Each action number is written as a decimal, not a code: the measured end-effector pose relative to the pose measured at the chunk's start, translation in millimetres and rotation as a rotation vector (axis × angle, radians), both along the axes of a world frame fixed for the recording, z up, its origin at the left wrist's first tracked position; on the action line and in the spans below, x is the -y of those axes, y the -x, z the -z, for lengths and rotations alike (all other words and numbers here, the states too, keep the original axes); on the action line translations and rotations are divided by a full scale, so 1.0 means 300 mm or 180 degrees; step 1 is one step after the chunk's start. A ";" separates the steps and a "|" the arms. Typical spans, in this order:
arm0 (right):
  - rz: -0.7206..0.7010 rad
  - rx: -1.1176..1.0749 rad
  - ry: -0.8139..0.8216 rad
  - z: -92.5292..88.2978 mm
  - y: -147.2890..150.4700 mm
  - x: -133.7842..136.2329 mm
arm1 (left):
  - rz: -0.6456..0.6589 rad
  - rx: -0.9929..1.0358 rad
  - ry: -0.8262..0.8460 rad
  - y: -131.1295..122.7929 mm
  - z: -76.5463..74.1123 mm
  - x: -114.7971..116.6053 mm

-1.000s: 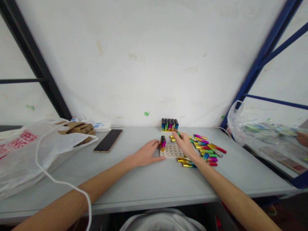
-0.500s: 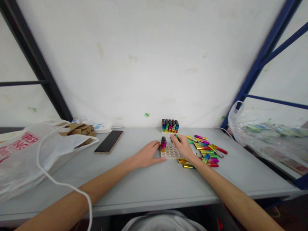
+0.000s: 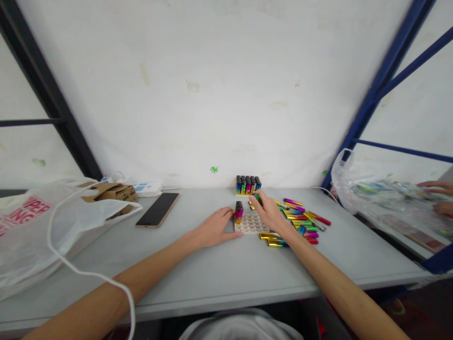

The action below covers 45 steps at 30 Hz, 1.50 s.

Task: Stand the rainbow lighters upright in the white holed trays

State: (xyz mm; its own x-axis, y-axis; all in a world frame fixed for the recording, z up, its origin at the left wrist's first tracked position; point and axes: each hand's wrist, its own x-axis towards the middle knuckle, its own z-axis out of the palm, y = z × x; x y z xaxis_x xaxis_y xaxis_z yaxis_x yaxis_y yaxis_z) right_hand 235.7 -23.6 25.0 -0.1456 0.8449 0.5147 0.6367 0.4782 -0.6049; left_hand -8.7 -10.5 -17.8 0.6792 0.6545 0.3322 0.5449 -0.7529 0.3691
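Note:
My left hand (image 3: 216,228) rests on the table with its fingers and thumb apart, beside the left edge of a pale tray with rows of round holes (image 3: 253,224). Its fingertips are close to the few upright lighters (image 3: 239,212) at the tray's left end, purple and orange with black tops; whether they touch cannot be made out. My right hand (image 3: 269,211) is closed on a green lighter (image 3: 258,199) above the tray's far side. Many shiny coloured lighters (image 3: 300,217) lie loose to the right, partly covered by my right forearm.
Behind stands a full tray of upright lighters (image 3: 248,185). A phone (image 3: 158,210) lies to the left, near a white plastic bag (image 3: 63,226) and a cardboard box (image 3: 115,192). A white cable (image 3: 88,274) crosses my left forearm. Another person's hands (image 3: 442,191) show at far right.
My right hand has turned slightly, still gripping the green lighter near the tray's far side. My left hand stays put. Another person's hands have appeared at the right edge.

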 end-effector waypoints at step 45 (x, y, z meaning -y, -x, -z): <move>-0.0269 0.1717 0.1545 -0.041 -0.316 -0.035 | -0.0127 -0.0109 0.0030 -0.003 -0.005 0.001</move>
State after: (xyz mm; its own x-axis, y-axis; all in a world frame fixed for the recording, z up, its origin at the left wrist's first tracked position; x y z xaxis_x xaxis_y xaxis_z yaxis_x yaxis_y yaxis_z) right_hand 330.6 -13.0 37.3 -0.3481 0.9343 -0.0767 0.8787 0.2967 -0.3739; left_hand -7.8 -10.9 -16.4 0.6634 0.6842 0.3028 0.5869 -0.7269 0.3566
